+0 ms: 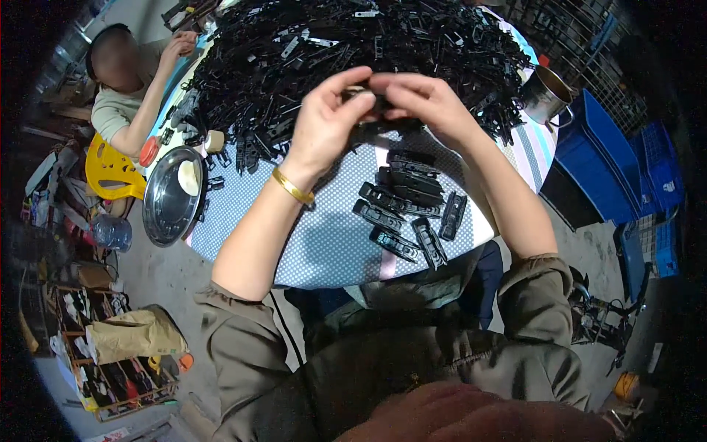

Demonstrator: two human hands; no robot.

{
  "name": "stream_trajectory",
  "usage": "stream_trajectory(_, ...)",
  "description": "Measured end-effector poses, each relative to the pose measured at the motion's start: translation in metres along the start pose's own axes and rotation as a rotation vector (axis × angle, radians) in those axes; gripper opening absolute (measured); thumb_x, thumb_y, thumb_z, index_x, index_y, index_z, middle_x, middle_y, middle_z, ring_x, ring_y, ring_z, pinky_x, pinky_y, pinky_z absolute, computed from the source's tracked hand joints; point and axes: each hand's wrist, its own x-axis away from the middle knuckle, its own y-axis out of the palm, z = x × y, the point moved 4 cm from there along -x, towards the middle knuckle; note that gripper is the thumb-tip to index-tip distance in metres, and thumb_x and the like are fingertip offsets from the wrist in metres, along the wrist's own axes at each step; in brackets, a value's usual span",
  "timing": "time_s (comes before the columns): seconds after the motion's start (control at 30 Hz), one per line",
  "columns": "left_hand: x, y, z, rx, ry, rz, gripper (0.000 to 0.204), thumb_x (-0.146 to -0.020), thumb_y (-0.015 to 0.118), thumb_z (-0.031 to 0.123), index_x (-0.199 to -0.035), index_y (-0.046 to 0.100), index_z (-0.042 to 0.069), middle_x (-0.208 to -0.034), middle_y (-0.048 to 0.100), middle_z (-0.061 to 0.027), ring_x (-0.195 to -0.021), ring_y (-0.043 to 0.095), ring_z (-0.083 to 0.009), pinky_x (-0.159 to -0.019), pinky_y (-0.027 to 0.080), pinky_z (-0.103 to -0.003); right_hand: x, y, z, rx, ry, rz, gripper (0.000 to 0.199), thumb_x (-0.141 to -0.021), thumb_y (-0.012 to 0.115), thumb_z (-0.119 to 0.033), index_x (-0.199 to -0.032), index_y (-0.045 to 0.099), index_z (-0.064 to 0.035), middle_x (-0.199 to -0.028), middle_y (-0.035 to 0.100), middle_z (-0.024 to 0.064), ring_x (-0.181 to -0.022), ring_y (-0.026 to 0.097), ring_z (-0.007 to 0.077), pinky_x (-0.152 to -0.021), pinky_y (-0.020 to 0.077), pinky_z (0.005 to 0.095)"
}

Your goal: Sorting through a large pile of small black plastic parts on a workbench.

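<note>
My left hand (330, 118), with a gold bracelet at the wrist, is raised at the near edge of a big heap of small black plastic parts (294, 96). Facing it, my right hand (431, 107) has its fingers curled, and the fingertips of both hands meet. Between them sits something small and dark; it blends with the heap behind, so I cannot make out its kind. Below my right hand, several long black plastic parts (409, 184) lie in a loose group on the patterned tablecloth (324, 243).
A steel bowl (166, 214) with a pale round thing stands at the table's left edge, near a red lid (149, 151). Another person (136, 96) sits at the far left. A metal pot (546, 96) and blue bins (596, 158) are on the right.
</note>
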Motion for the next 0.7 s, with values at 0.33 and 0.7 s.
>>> stream_trajectory(0.33,0.005,0.006,0.012,0.065,-0.005,-0.096,0.039,-0.085,0.052,0.007,-0.121,0.042,-0.004,-0.100,0.059,-0.0110,-0.088,0.058,-0.0140,-0.080,0.049,-0.027,0.011,-0.002,-0.025,0.224,-0.060,-0.061,0.032,-0.078,0.065,-0.016,-0.107,0.060,-0.0028,-0.093,0.064,0.0070,-0.081,0.059,0.0102,-0.073,0.0479,0.0241)
stream_trajectory(0.7,0.009,0.011,0.015,-0.143,0.082,-0.242,0.036,-0.084,0.054,0.009,-0.118,0.047,-0.001,-0.106,0.057,-0.0068,-0.086,0.056,-0.0095,-0.075,0.047,-0.022,0.003,-0.046,-0.031,0.160,-0.092,0.033,0.023,-0.084,0.054,-0.013,-0.103,0.061,-0.0022,-0.095,0.063,0.0081,-0.087,0.058,0.0126,-0.078,0.0453,0.0248)
